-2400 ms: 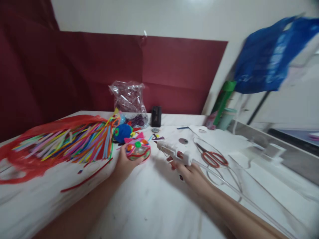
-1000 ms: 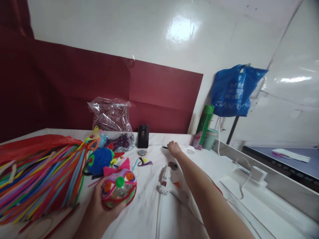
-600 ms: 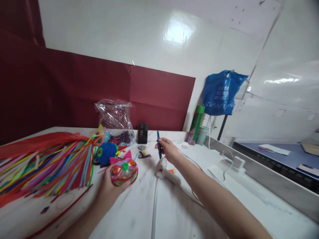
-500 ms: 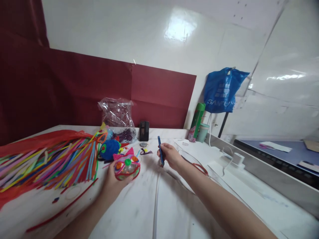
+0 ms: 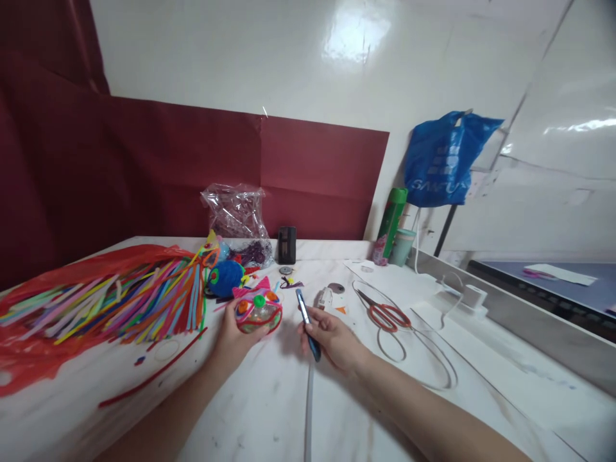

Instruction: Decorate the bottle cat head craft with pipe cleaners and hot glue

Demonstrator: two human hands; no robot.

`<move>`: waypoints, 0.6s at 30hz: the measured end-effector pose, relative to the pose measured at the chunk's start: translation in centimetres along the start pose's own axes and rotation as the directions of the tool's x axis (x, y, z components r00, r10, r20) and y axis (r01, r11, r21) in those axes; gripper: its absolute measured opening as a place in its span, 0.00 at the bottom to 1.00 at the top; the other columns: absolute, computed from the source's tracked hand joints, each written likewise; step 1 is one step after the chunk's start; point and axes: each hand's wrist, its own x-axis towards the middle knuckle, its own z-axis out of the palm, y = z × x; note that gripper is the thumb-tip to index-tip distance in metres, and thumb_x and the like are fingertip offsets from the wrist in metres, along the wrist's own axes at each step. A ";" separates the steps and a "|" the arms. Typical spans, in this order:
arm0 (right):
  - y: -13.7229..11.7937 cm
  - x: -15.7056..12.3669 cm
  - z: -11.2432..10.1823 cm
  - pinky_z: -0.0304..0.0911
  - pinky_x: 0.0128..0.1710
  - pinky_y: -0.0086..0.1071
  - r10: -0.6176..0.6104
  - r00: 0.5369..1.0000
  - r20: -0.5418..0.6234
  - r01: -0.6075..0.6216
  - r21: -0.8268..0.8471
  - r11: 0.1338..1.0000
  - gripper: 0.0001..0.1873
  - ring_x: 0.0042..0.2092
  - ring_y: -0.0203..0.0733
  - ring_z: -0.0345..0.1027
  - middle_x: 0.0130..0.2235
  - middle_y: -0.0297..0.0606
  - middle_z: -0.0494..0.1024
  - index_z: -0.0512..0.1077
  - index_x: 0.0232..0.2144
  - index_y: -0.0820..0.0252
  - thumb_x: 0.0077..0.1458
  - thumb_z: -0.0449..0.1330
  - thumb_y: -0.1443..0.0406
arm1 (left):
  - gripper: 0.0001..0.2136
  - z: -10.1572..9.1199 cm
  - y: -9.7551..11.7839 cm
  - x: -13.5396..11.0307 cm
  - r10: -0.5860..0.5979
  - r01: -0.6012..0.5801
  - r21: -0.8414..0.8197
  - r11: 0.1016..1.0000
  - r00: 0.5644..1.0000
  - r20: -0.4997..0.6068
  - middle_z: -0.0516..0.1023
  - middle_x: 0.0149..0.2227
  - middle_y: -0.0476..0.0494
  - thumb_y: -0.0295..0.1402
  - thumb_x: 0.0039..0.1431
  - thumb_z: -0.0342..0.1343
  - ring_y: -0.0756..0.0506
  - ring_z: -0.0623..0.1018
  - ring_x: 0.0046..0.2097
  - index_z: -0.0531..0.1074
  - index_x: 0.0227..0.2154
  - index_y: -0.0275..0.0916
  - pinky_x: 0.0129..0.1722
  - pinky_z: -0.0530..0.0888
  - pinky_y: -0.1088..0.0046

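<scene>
Right fingers: my right hand (image 5: 332, 339) pinching the slim blue tool (image 5: 308, 326), tilted, far end leaning left
Left fingers: my left hand (image 5: 239, 340) wrapped round the pink-trimmed ornament (image 5: 262, 314), thumb along its lower front
Ornament vs tool: near each other, apart
Glue gun: white glue gun (image 5: 325, 298) lying behind right hand, partly hidden
Scissors: red-handled scissors (image 5: 389, 317), right of glue gun
Left side: blue ball (image 5: 227, 278) just behind ornament; pipe cleaners (image 5: 144, 298) heaped on red plastic (image 5: 36, 356)
Back: clear bag (image 5: 235, 208) near upright black object (image 5: 287, 245)
</scene>
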 end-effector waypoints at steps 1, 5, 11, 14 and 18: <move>0.2 -0.1 0.0 0.58 0.18 0.26 0.010 1.000 0.006 -0.009 -0.038 0.999 0.28 0.18 0.30 0.64 0.25 0.29 0.75 0.68 0.39 0.59 0.41 0.70 0.49 | 0.36 0.0 -0.1 0.0 0.012 -0.012 0.006 1.000 1.000 -0.005 0.74 0.50 0.38 0.31 0.36 0.69 0.37 0.77 0.50 0.62 0.51 0.40 0.51 0.74 0.55; 0.7 -0.7 -0.5 0.41 0.13 0.25 0.021 1.000 -0.016 -0.025 -0.280 0.960 0.29 0.12 0.26 0.46 0.16 0.21 0.62 0.62 0.27 0.57 0.45 0.59 0.38 | 0.36 -0.1 -0.2 -0.1 0.020 -0.020 0.014 1.000 1.000 0.014 0.75 0.49 0.38 0.32 0.36 0.69 0.37 0.78 0.49 0.61 0.52 0.40 0.50 0.75 0.56; 0.6 -0.9 -1.8 0.51 0.22 0.28 -0.140 0.990 -0.035 0.081 -0.666 0.742 0.28 0.19 0.31 0.52 0.16 0.26 0.61 0.59 0.20 0.56 0.56 0.50 0.41 | 0.38 -0.4 1.1 -0.6 -0.056 0.060 -0.025 0.998 0.989 0.136 0.77 0.49 0.37 0.30 0.33 0.70 0.34 0.77 0.51 0.62 0.51 0.40 0.51 0.75 0.55; 0.1 -1.0 -1.8 0.54 0.24 0.28 -0.136 0.990 0.028 0.117 -0.695 0.710 0.21 0.22 0.33 0.55 0.21 0.28 0.64 0.65 0.27 0.58 0.57 0.52 0.47 | 0.38 -0.4 1.0 -0.6 -0.061 0.072 -0.044 0.996 0.976 0.210 0.77 0.49 0.38 0.31 0.34 0.71 0.34 0.77 0.50 0.62 0.51 0.42 0.51 0.75 0.56; -0.7 -1.4 -0.9 0.57 0.29 0.29 -0.180 0.981 0.076 0.172 -0.766 0.619 0.13 0.28 0.35 0.59 0.25 0.30 0.65 0.65 0.28 0.57 0.59 0.50 0.57 | 0.38 -0.3 -0.2 -0.4 -0.037 0.056 -0.087 0.995 0.978 0.208 0.78 0.46 0.37 0.33 0.32 0.72 0.34 0.79 0.48 0.64 0.50 0.41 0.49 0.75 0.53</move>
